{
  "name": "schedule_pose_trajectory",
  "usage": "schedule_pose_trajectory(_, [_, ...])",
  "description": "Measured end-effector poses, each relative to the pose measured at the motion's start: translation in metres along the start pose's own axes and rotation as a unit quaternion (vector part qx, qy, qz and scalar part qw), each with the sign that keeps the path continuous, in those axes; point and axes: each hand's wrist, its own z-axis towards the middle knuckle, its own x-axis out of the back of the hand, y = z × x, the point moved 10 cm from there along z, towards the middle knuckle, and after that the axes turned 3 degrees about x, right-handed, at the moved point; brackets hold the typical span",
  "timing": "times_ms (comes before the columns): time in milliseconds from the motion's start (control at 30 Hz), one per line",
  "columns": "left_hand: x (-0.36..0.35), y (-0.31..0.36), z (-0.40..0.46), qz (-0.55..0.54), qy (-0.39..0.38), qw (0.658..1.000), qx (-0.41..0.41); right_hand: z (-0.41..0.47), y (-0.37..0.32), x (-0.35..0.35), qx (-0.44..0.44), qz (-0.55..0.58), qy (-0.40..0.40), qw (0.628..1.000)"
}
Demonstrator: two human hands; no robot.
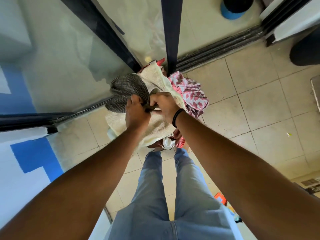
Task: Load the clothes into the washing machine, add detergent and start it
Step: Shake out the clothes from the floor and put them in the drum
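Much of the laundry pile [155, 108] on the tiled floor [251, 94] was hidden from the head camera by the person's 2 outstretched arms, and whatever container sat beneath it could not be made out; only a reddish sliver [160, 61] showed at its far edge. No washing machine could be identified, and objects at the frame's edges were cut off, among them a blue, dark-topped round item [231, 9] at the top and an orange packet [220, 200] near the lower right. The left hand [136, 111] and right hand [164, 105], the latter wearing a black wristband [176, 117], met over the middle of the heap, fingers curled tight around a bunched dark-and-grey striped garment [128, 89]. The fabric was gathered inside both fists, its bulk spilling out beyond the knuckles toward the glass door [69, 66] and its dark frame post [170, 32]. A cream towel [155, 129] lay directly under the hands, and a pink leaf-patterned cloth [190, 94] sat just right of the right hand. The person's blue jeans [155, 205] filled the lower frame.
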Motion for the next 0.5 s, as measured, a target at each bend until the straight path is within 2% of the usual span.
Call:
schedule_pose_trajectory(167, [0.069, 0.009, -0.033, -0.023, 0.068, 0.997, -0.022, -0.071, -0.048, -0.032, 0.048, -0.085, -0.070, 0.993])
schedule_pose_trajectory(300, [0.114, 0.012, -0.061, -0.011, 0.089, 0.995, -0.038, -0.134, -0.084, -0.058, 0.082, -0.076, -0.106, 0.988])
schedule_pose_trajectory(500, [0.171, -0.015, -0.108, -0.121, 0.105, 0.987, 0.021, -0.239, -0.115, -0.129, 0.141, -0.104, -0.189, 0.966])
